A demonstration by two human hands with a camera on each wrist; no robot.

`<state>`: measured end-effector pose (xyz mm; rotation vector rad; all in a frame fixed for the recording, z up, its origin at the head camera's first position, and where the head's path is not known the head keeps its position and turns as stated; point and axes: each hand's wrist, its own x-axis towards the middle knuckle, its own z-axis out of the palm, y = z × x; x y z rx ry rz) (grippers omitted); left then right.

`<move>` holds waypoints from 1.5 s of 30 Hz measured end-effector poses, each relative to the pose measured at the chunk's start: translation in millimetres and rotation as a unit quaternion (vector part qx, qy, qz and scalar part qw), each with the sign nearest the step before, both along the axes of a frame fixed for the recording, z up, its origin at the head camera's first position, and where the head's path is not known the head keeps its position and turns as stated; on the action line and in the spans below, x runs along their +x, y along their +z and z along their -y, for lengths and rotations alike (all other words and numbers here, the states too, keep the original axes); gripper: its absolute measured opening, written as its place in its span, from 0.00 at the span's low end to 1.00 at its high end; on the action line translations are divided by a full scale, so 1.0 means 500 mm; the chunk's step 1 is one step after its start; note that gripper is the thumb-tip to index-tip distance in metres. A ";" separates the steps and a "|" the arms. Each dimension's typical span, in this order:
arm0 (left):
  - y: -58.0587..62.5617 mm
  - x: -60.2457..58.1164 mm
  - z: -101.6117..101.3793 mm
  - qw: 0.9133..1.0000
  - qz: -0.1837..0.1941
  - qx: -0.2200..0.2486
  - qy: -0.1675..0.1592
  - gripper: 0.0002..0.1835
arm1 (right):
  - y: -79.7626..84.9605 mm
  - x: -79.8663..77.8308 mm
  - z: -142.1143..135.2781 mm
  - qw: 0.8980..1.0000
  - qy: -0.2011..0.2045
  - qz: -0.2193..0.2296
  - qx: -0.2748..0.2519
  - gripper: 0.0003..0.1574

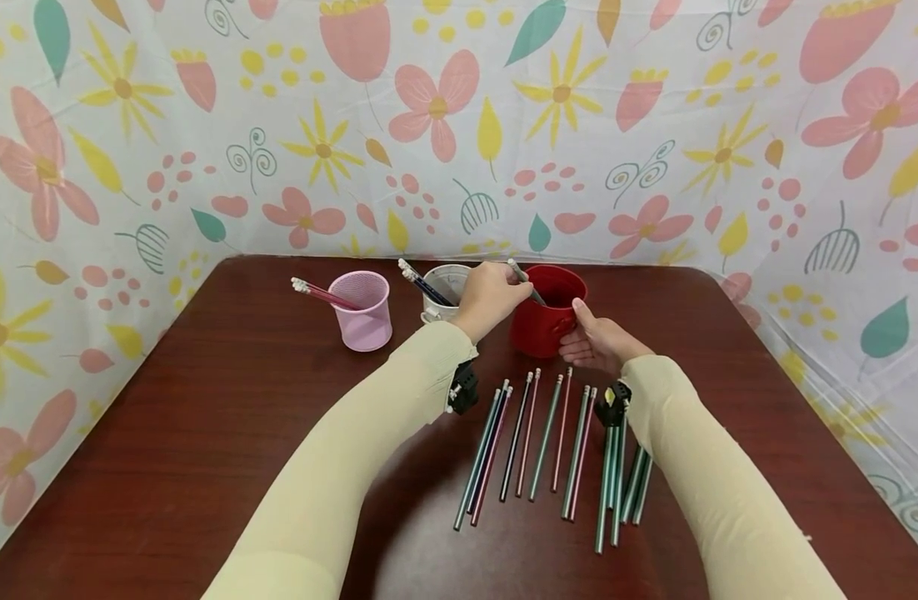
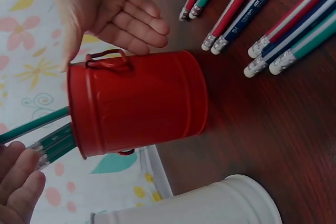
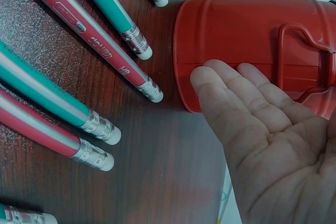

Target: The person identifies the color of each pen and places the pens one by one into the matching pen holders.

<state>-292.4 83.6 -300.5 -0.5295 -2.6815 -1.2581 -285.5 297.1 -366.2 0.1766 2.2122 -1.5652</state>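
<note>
My left hand (image 1: 492, 296) is over the rim of a red metal bucket (image 1: 541, 329), pinching a green pencil (image 2: 31, 125) that slants into it. Two more green pencils (image 2: 56, 142) lean out of the bucket, their eraser ends beside the left fingertips. At the bucket's right side is my right hand (image 1: 601, 337), its thumb up at the rim. The right wrist view shows its fingers (image 3: 252, 98) lying nearly straight along the red wall, below a wire handle (image 3: 302, 35).
Several green, red and dark blue pencils (image 1: 552, 429) lie on the brown table (image 1: 204, 433), erasers toward the bucket. Left of the bucket stand a white bucket (image 1: 438, 313) with dark pencils and a pink mesh cup (image 1: 365, 325) with red pencils. A flowered cloth (image 1: 399, 183) hangs behind.
</note>
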 end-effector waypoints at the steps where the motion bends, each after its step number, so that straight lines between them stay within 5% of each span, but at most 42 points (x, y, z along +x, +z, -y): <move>1: -0.002 -0.001 -0.001 1.000 0.001 -0.004 0.002 0.09 | 0.000 0.001 0.000 1.000 0.000 -0.001 0.001 0.52; 23: -0.041 -0.015 -0.015 1.000 0.011 0.011 0.013 0.06 | 0.002 -0.001 0.006 1.000 -0.009 0.009 -0.007 0.51; 33: -0.028 -0.026 -0.014 0.998 0.061 -0.012 0.033 0.15 | 0.005 0.001 -0.002 1.000 -0.003 0.001 0.003 0.52; 45: -0.037 -0.029 -0.022 0.997 0.055 -0.016 0.045 0.14 | 0.007 0.004 0.003 1.000 -0.003 0.001 0.011 0.53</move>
